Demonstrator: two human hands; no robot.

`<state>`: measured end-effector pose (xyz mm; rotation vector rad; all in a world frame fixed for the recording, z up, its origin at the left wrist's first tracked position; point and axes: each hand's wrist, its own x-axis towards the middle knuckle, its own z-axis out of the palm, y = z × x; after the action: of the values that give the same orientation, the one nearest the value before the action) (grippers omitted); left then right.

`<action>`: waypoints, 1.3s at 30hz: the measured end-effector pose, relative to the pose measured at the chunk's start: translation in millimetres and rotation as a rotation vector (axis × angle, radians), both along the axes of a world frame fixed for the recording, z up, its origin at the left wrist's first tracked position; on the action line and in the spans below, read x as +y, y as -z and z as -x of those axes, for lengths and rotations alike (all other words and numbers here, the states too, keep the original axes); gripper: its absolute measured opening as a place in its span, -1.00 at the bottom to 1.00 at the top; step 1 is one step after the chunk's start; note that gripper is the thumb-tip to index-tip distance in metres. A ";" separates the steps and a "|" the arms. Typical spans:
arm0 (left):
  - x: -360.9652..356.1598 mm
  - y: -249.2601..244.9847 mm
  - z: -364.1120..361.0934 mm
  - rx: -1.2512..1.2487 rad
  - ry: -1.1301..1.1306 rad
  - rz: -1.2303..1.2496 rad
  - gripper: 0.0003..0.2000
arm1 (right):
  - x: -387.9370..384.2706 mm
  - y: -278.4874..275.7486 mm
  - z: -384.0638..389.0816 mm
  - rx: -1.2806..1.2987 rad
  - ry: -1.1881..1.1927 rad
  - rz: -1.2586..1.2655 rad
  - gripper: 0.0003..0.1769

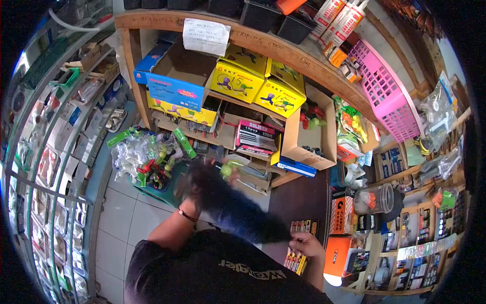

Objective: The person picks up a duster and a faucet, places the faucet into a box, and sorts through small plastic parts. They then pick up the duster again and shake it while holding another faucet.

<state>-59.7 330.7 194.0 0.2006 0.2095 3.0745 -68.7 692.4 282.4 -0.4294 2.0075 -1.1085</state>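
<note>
A dark blue, soft, cloth-like thing (243,210) stretches across in front of my body, its outline smeared by motion. At its right end my right hand (306,244) pinches the edge between thumb and fingers. My left hand (190,191), with a dark bracelet at the wrist, is at the other end. Its fingers are blurred and partly hidden by the cloth, so I cannot tell their grip. Just beyond the cloth shows a blurred light green thing (229,168). Left of it stands a green bin (158,194) heaped with bagged white, red and green-handled faucets (157,164).
Ahead, a wooden shelf (243,30) holds yellow bibcock boxes (281,96), a blue box (174,92) and an open carton (314,157). A pink basket (385,86) sits upper right. Glass shelving (50,192) lines the left. An orange box (338,257) stands beyond my right hand.
</note>
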 end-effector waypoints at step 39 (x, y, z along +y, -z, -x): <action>-24.6 -55.6 -51.5 -0.048 -0.046 0.195 -0.55 | -2.0 -40.6 -4.5 0.047 0.067 0.016 -0.76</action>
<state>-8.2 306.1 249.7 0.1136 0.5148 3.0732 -64.2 690.5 323.0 -0.4025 2.0688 -1.1655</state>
